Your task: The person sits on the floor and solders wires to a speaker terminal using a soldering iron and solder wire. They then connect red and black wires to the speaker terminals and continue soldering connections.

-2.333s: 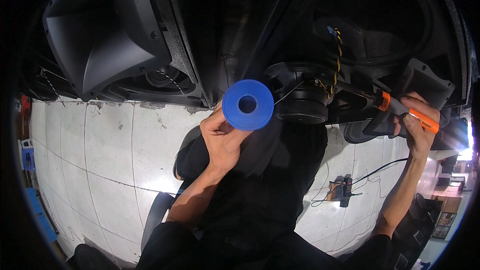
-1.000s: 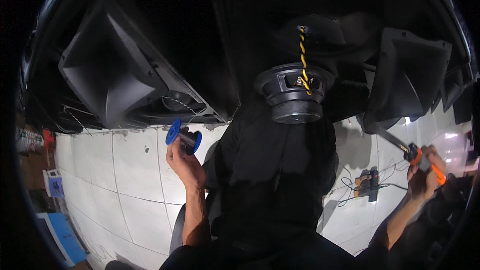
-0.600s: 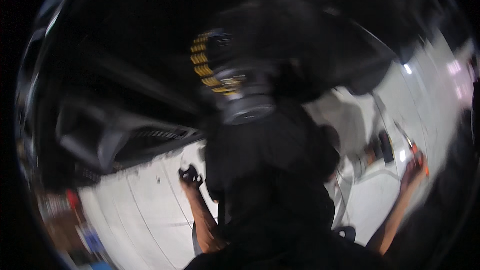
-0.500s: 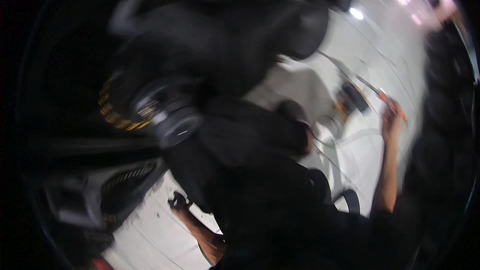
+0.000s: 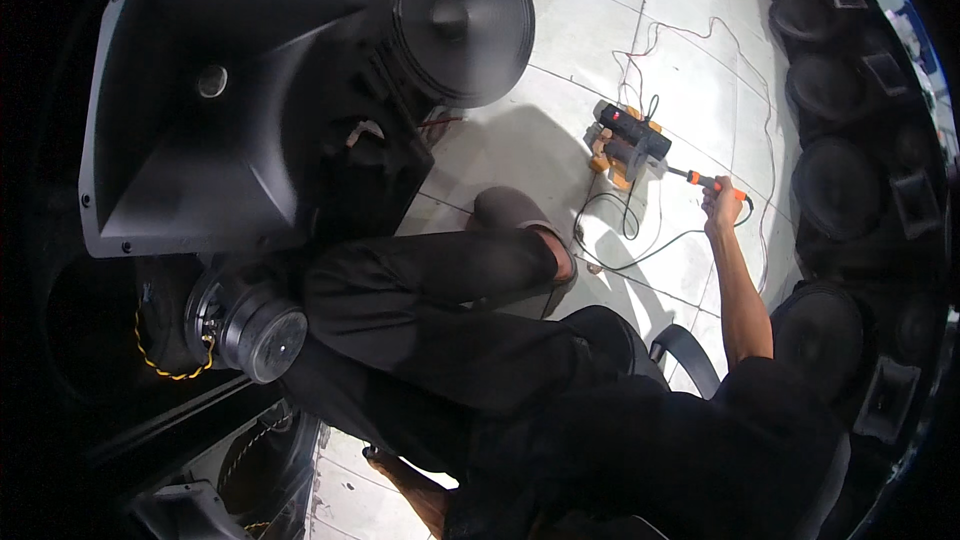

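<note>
My right hand (image 5: 724, 208) is closed around the orange and black handle of a soldering iron (image 5: 703, 180), out to the right over the floor. The iron's metal shaft reaches left to a small cluster of black and orange-brown items (image 5: 628, 145) lying on the tiles. Whether its tip touches them I cannot make out. A dark cord curves back from the handle. My left hand (image 5: 383, 462) is low at the left, partly behind my dark trouser leg, with its fingers too dark to read. Left of my knee sits a round speaker driver (image 5: 250, 330) with a yellow-black wire (image 5: 165, 372).
A large black horn (image 5: 210, 90) fills the upper left, beside a round speaker cone (image 5: 462, 22). Several speaker cabinets (image 5: 835, 185) line the right edge. Thin wires (image 5: 735, 35) trail across the white tiled floor (image 5: 590, 30). A dark curved chair armrest (image 5: 688, 360) is near my right elbow.
My view has swung and steadied from a blur. The soldering iron in my right hand has moved closer to the items on the floor. My left hand shows less behind my leg.
</note>
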